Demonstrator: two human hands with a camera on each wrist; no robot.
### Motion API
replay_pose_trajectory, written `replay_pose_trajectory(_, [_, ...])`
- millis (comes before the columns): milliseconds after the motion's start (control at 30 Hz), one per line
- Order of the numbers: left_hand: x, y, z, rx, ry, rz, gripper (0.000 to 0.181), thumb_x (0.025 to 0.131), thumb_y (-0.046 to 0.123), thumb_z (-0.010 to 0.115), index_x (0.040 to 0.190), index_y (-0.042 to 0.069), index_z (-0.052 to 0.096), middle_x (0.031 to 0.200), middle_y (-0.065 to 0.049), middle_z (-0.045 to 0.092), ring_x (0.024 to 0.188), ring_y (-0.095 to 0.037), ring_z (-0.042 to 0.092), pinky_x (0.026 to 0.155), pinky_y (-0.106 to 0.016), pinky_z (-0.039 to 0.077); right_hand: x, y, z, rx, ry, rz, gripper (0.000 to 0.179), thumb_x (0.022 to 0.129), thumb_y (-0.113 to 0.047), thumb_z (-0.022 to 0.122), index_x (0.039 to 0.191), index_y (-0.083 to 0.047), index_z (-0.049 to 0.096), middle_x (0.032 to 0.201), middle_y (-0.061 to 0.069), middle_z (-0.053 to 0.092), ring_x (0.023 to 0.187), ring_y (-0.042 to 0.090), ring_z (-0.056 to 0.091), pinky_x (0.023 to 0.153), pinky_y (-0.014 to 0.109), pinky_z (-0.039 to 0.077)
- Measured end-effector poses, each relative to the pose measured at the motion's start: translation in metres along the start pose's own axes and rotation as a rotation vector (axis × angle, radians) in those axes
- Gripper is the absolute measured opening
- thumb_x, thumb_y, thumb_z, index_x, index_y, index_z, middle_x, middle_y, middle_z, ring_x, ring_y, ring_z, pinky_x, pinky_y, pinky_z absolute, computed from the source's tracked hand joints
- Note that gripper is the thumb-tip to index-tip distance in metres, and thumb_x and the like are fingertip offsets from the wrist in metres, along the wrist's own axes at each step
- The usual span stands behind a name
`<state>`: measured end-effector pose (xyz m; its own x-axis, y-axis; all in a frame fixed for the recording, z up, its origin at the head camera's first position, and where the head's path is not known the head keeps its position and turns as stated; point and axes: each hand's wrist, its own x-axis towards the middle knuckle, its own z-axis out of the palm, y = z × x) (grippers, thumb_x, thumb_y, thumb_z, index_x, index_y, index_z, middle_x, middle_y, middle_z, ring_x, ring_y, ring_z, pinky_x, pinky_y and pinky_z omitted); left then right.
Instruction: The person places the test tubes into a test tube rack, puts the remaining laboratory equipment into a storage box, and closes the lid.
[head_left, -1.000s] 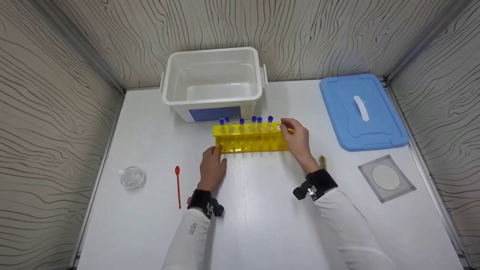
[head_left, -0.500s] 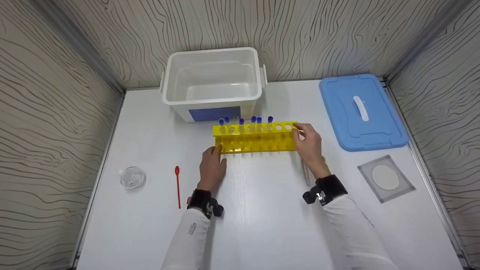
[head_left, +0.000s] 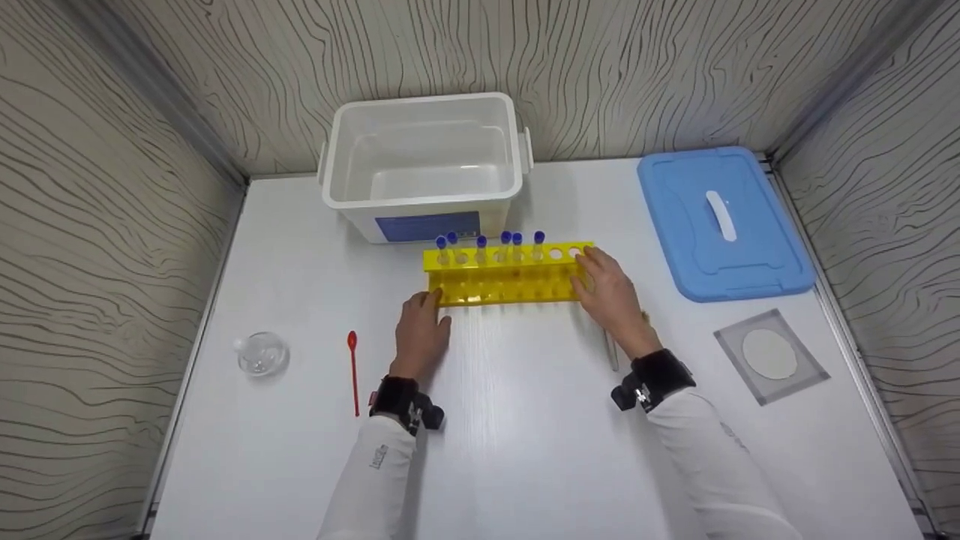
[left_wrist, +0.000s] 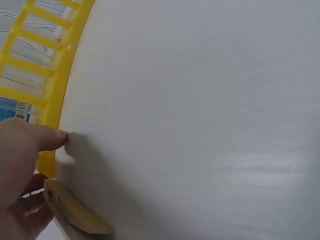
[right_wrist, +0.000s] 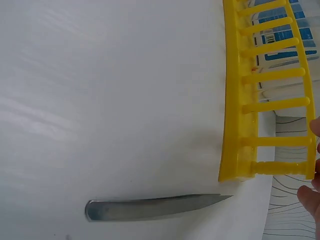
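A yellow test tube rack stands mid-table, holding several clear tubes with blue caps. The holes toward its right end are bare. My left hand grips the rack's lower left corner; in the left wrist view the thumb lies over the base strip, other fingers behind. At the opposite end, my right hand holds the rack, fingers at the top edge and thumb lower in front. Only some of its fingertips enter the right wrist view. A pointed metal tool, tweezers-like, lies beside that end.
Behind the rack stands a white bin. Its blue lid and a wire gauze lie right. A red spoon and small glass vessel are left. A wooden clamp lies by my left hand.
My right hand has moved right, from above the rack's right-hand holes to its end, then shifted slightly, uncovering the metal tool. My left hand stays at the left corner.
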<state>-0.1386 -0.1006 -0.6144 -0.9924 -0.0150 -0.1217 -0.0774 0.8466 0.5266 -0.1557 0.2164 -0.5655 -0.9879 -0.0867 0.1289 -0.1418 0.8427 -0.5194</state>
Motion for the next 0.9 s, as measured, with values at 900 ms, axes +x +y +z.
replay_pose_trajectory(900, [-0.022, -0.003, -0.044, -0.05, 0.006, -0.035, 0.046, 0.095, 0.03, 0.065, 0.138, 0.013, 0.057, 0.139, -0.01, 0.057, 0.127, -0.028, 0.056, 0.109, -0.045, 0.047, -0.004, -0.019, 0.019, -0.097, -0.055, -0.059, 0.053, 0.097, -0.01, 0.06, 0.147, -0.002, 0.046, 0.157, 0.015, 0.041, 0.147, 0.032, 0.037, 0.118, 0.047, 0.036])
